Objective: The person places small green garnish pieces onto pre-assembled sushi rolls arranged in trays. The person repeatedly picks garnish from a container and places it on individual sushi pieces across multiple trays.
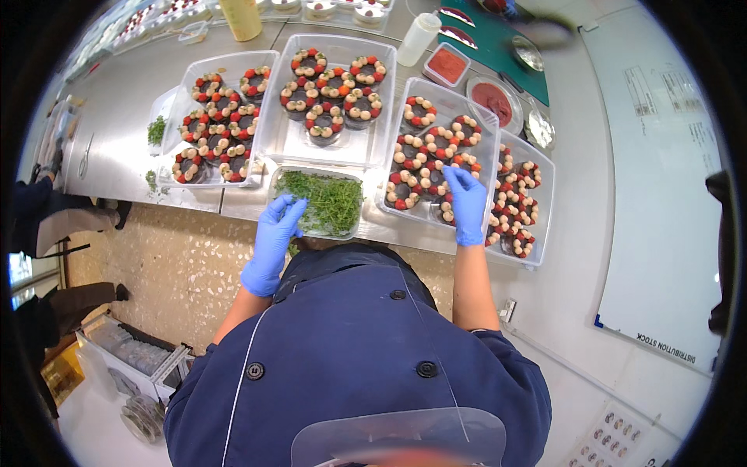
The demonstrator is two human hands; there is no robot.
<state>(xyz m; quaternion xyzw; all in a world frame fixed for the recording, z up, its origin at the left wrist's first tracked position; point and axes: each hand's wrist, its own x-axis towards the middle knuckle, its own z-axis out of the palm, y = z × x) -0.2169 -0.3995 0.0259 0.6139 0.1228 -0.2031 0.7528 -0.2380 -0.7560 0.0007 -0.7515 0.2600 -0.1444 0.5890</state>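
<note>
My left hand [274, 236], in a blue glove, is at the left edge of a tub of small green herb sprigs [330, 204], thumb and fingers close together; whether a sprig is between them is unclear. Over the clear plastic box [402, 213] to the right, my right hand [467, 201], also gloved, has its fingertips bunched at a round dark dessert ringed with cream balls and red pieces [435, 178]. What those fingertips hold cannot be made out. Green bits top desserts in the middle box [365, 153] and the left box [265, 58].
Another box of desserts [540, 233] stands at the far right. Behind are a squeeze bottle [419, 39], a tub of red crumbs [447, 65], a bowl of red puree [493, 102] and a green mat [513, 44]. Tweezers [86, 156] lie at left, near other people.
</note>
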